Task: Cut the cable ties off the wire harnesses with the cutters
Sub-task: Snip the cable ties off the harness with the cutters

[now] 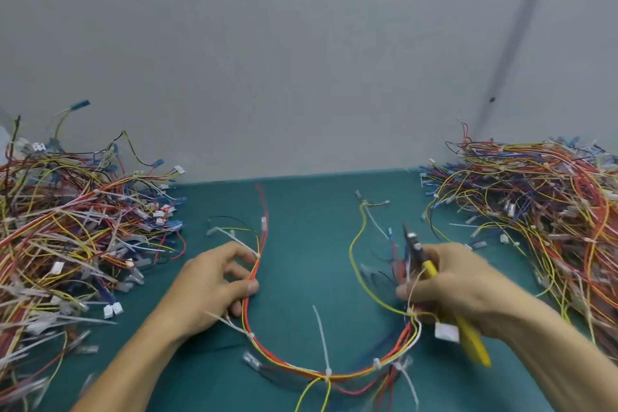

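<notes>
A teal tabletop (307, 237) carries 2 tangled heaps of multicoloured wire harnesses, a left heap (77, 237) and a right heap (535, 211); between them curves a red-and-yellow harness (291, 365) bound with white cable ties (320, 334).

Soft even light, wide-angle bowing, blurred edges.

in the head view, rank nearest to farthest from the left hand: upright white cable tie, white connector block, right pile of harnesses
1. upright white cable tie, low centre, nearest the left hand
2. white connector block, by the right hand
3. right pile of harnesses, far right
</notes>
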The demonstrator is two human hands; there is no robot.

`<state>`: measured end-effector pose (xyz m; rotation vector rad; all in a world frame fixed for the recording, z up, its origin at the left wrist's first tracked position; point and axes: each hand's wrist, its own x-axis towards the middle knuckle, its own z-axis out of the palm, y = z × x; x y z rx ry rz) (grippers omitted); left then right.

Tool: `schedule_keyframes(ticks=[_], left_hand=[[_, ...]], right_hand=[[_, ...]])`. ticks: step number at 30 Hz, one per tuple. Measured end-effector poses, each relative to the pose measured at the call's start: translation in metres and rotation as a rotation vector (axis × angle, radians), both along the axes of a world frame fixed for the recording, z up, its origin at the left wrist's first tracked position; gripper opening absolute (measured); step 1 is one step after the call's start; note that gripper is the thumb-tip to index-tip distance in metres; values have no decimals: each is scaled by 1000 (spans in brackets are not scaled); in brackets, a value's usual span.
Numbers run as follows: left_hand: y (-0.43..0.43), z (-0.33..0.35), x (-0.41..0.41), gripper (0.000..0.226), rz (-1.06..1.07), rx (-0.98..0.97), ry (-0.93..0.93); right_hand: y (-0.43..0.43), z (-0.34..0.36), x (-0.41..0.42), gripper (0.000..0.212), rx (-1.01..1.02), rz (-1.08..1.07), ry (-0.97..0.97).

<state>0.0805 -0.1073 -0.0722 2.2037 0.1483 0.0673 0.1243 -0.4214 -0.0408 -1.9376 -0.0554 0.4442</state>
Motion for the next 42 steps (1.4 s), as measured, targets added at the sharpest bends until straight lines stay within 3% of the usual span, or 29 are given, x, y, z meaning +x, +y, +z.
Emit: schedule_keyframes(ticks=[5,8,11,16,20,24,27,29,32,34,37,42], left_hand=[[-2,-1,1,23,36,203,2],[0,1,-2,24,107,359,-5],[3,2,-3,20,213,386,4],[3,4,-5,12,226,365,-15],[-6,23,-8,5,242,511,-242],[-37,51,-19,7,154,484,-507],[-67,67,-33,14,6,445,-689],[-87,64,-39,24,-180,435,-718],[-110,41,-39,33,-428,502,-636],[-116,23,-37,34,-519,521,-545],[-114,6,-33,26,-556,522,-460],[-106,-3,-28,26,-466,323,-342]], right_hand=[[10,-15,1,22,-109,21,-30],[13,-16,6,22,-80,-157,-128],[16,-17,13,24,-114,-334,-263],[16,-17,8,23,-212,-177,-133],[4,-3,8,32,-307,-165,-170],[-9,17,3,34,-537,-180,-260],[-15,30,-2,33,-577,-197,-311],[-13,29,-3,33,-521,-165,-266],[-1,17,-6,29,-178,-92,-5],[2,13,-6,27,-60,-64,133],[-5,13,0,20,57,-81,230],[-31,28,7,15,247,-210,303]])
